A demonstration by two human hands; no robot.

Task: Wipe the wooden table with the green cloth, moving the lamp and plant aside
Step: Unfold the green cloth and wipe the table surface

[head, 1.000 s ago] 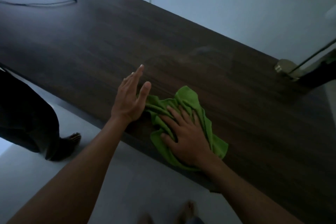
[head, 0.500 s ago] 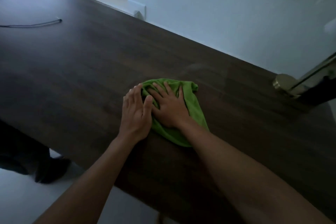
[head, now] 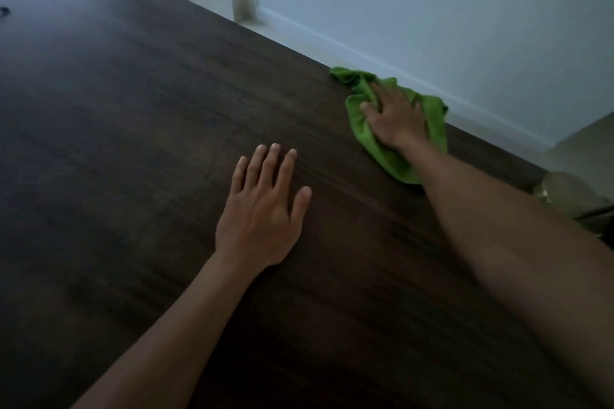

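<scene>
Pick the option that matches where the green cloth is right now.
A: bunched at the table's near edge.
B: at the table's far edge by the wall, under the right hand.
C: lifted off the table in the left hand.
B: the green cloth lies at the far edge of the table beneath the right hand; the left hand rests on bare wood.

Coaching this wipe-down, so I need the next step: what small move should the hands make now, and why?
Probably draw the right hand and green cloth toward the near side: the cloth lies at the far edge of the table by the wall, with no wood beyond.
</scene>
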